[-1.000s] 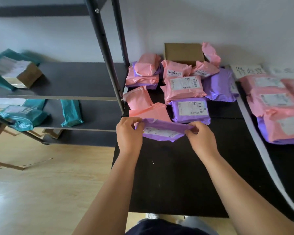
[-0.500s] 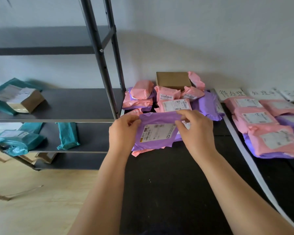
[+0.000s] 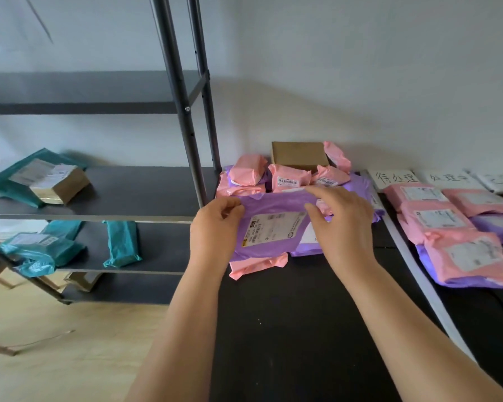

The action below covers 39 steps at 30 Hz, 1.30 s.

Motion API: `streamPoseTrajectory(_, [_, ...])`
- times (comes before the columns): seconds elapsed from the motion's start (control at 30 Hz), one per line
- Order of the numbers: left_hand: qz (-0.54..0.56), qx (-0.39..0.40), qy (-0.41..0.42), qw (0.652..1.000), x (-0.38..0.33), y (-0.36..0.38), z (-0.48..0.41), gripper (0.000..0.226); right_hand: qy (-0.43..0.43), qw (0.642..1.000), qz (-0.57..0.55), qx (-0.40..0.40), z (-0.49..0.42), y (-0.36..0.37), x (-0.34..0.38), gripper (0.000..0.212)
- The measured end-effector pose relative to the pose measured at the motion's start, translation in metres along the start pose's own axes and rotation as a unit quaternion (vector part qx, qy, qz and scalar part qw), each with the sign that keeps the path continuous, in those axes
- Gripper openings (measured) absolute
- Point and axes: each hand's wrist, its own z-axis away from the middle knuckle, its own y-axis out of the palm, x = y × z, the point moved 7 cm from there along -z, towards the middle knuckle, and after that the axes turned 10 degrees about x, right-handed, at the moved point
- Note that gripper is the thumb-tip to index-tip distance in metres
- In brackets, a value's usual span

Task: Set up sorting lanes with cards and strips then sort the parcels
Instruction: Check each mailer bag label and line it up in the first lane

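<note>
A plain white wall (image 3: 360, 68) runs behind everything, softly and evenly lit, with a faint shadow near its base. Against it on the left stands a dark grey metal shelving unit (image 3: 173, 82) with flat boards, just beside the left edge of a matte black table (image 3: 288, 329). Pale wooden plank floor (image 3: 70, 358) shows below the shelves.

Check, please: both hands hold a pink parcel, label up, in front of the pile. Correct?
No: the head view shows the parcel in the left hand and right hand is purple, not pink. Label up, in front of the pile, is correct.
</note>
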Motion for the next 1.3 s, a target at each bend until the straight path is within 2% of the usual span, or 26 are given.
streamPoseTrajectory(0.1, [-0.059, 0.0, 0.062, 0.996, -0.022, 0.001, 0.007, 0.02, -0.033, 0.999, 0.029, 0.006, 0.0, 0.001, 0.017, 0.031])
streamPoseTrajectory(0.23, [-0.096, 0.016, 0.136, 0.986, -0.044, 0.002, 0.012, 0.017, -0.025, 0.999, 0.021, 0.012, 0.006, 0.002, 0.02, 0.013])
streamPoseTrajectory(0.37, [-0.07, -0.046, 0.179, 0.98, -0.049, -0.008, 0.016, 0.019, -0.005, 0.999, -0.04, 0.009, 0.005, -0.003, 0.018, 0.005])
streamPoseTrajectory(0.47, [-0.012, -0.104, 0.138, 0.985, -0.034, -0.019, 0.017, 0.036, 0.048, 0.99, -0.131, -0.008, 0.001, -0.014, 0.004, 0.007])
streamPoseTrajectory(0.53, [0.033, -0.125, 0.091, 0.988, -0.021, -0.022, 0.017, 0.037, 0.093, 0.978, -0.186, -0.005, -0.001, -0.018, -0.008, 0.006])
streamPoseTrajectory(0.57, [0.052, -0.118, 0.065, 0.989, -0.015, -0.02, 0.016, 0.036, 0.11, 0.968, -0.223, -0.007, -0.001, -0.02, -0.012, 0.006])
streamPoseTrajectory(0.63, [0.093, -0.076, 0.026, 0.992, -0.007, -0.012, 0.013, 0.027, 0.142, 0.944, -0.298, -0.021, -0.002, -0.022, -0.02, 0.019])
streamPoseTrajectory(0.7, [0.121, -0.035, 0.009, 0.992, -0.004, -0.002, 0.013, 0.015, 0.169, 0.915, -0.365, -0.032, -0.003, -0.023, -0.023, 0.023])
streamPoseTrajectory(0.77, [0.131, -0.029, 0.008, 0.991, -0.004, 0.002, 0.014, 0.012, 0.181, 0.898, -0.401, -0.033, -0.004, -0.023, -0.024, 0.021])
streamPoseTrajectory(0.83, [0.14, -0.05, 0.017, 0.989, -0.009, -0.002, 0.015, 0.01, 0.176, 0.895, -0.408, -0.031, -0.004, -0.025, -0.023, 0.02])
streamPoseTrajectory(0.97, [0.166, -0.077, 0.037, 0.982, -0.019, -0.012, 0.018, 0.023, 0.162, 0.903, -0.396, -0.035, -0.006, -0.032, -0.02, 0.032])
streamPoseTrajectory(1.13, [0.228, -0.077, 0.02, 0.97, -0.02, -0.017, 0.018, 0.006, 0.162, 0.899, -0.405, -0.03, -0.008, -0.036, -0.02, 0.032])
streamPoseTrajectory(1.3, [0.241, -0.105, 0.036, 0.964, -0.024, -0.026, 0.022, 0.008, 0.161, 0.895, -0.416, -0.017, -0.007, -0.034, -0.015, 0.025])
